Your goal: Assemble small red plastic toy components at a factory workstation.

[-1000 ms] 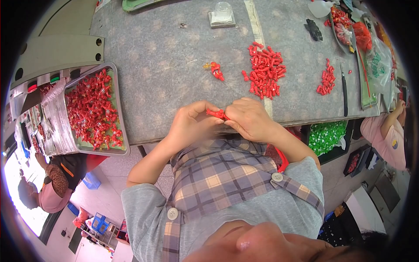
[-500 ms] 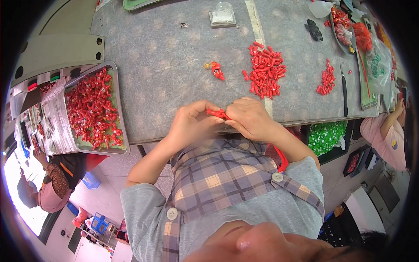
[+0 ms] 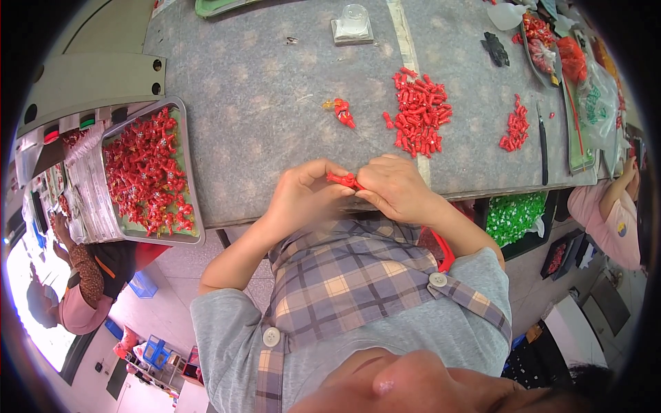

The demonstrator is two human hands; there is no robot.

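Red plastic is pinched between your two hands at the table's near edge: your left hand (image 3: 303, 196) and right hand (image 3: 396, 187) both close on one small red part (image 3: 344, 180), fingertips meeting over it. Since a second ago your hands have scarcely moved, so you are still working this same piece. It looks short, knobbly and glossy, mostly hidden by your fingers. At one o'clock from your hands lies the loose pile of red parts (image 3: 418, 111); at twelve, a stray red piece (image 3: 343, 112); at nine, the metal tray (image 3: 194, 199) heaped with red clusters
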